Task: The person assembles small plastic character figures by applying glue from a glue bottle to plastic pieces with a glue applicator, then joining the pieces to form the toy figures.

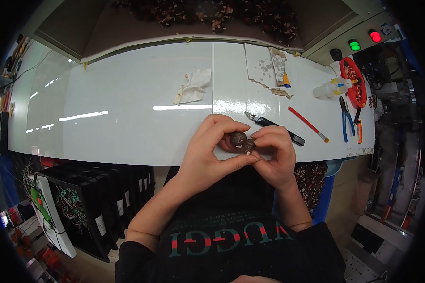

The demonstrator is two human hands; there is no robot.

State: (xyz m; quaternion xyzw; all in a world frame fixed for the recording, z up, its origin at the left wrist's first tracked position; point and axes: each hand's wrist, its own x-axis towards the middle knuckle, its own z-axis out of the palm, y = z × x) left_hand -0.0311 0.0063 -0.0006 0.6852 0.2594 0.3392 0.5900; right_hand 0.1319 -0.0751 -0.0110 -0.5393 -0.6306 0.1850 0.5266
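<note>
Above the front edge of the white table (141, 132), my left hand (204, 153) and my right hand (276, 153) pinch a small dark brown figurine (239, 138) between them. It has a round top and a smaller rounded part, with a tiny pale bit at the lower end. The left thumb and fingers close around it from the left; the right thumb and fingertips grip the smaller part. My fingers hide some of it. Just beyond the right hand lies a black utility knife (278, 129), blade pointing away to the left.
A red-handled brush (308, 124), blue-handled pliers (347, 123), a clear bottle (332, 88) and a red tray (352, 80) of small pieces are on the right. Crumpled paper (193, 87) lies ahead. Many small figures (217, 14) fill the booth behind. Black bins (113, 193) stand lower left.
</note>
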